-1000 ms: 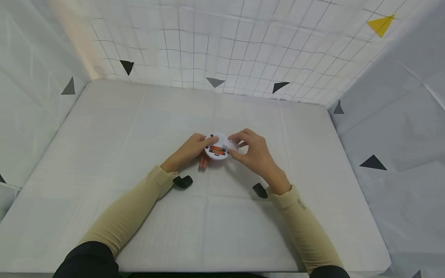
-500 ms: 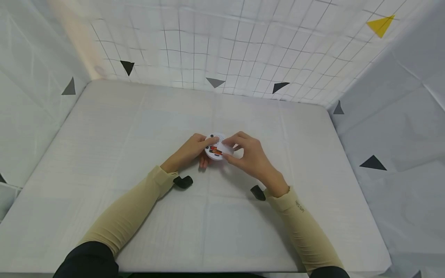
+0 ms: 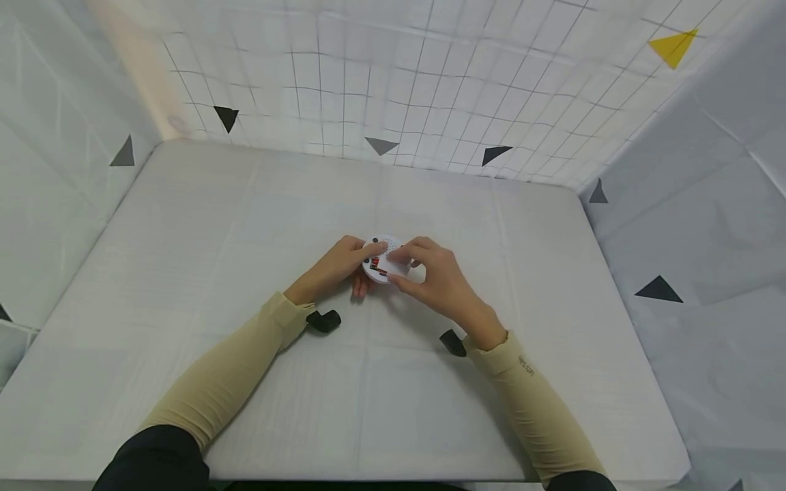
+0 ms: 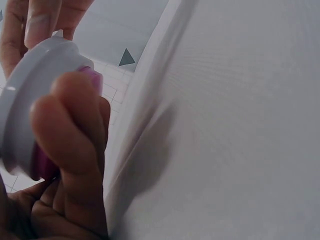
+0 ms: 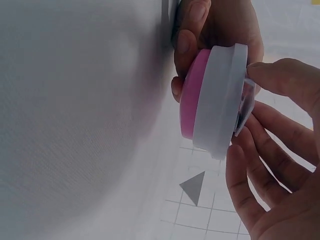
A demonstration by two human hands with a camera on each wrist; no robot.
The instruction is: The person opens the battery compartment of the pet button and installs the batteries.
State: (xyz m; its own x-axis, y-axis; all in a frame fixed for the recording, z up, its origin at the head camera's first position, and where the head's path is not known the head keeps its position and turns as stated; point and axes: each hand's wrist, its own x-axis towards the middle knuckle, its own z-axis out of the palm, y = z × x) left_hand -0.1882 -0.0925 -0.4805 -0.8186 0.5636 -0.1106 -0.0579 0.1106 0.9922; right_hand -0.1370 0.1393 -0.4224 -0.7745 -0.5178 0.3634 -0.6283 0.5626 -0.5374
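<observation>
My left hand (image 3: pixel 336 264) grips a round white device (image 5: pixel 217 100) by its left side, thumb over the back face. That back carries small speaker holes and an uncovered part of a battery bay, where orange-and-black batteries (image 3: pixel 375 263) show. A pink dome (image 5: pixel 194 97) forms the opposite face, touched by the left fingers (image 4: pixel 75 125) in the left wrist view. My right hand (image 3: pixel 437 273) pinches a thin white battery cover (image 5: pixel 245 106) between thumb and fingers. The cover lies tilted against the device's back, hiding much of the batteries. Both hands hold the device above the table.
A white-covered table (image 3: pixel 276 409) spreads under the hands. Behind it stands a white grid-lined sheet (image 3: pixel 393 82) with dark triangles, and pale sheets (image 3: pixel 694 239) flank both sides. Black wrist mounts (image 3: pixel 323 321) stick out from the sleeves.
My right hand has moved left with the battery cover, bringing it over the battery bay, so less of the batteries shows. My left hand and the device have stayed in place.
</observation>
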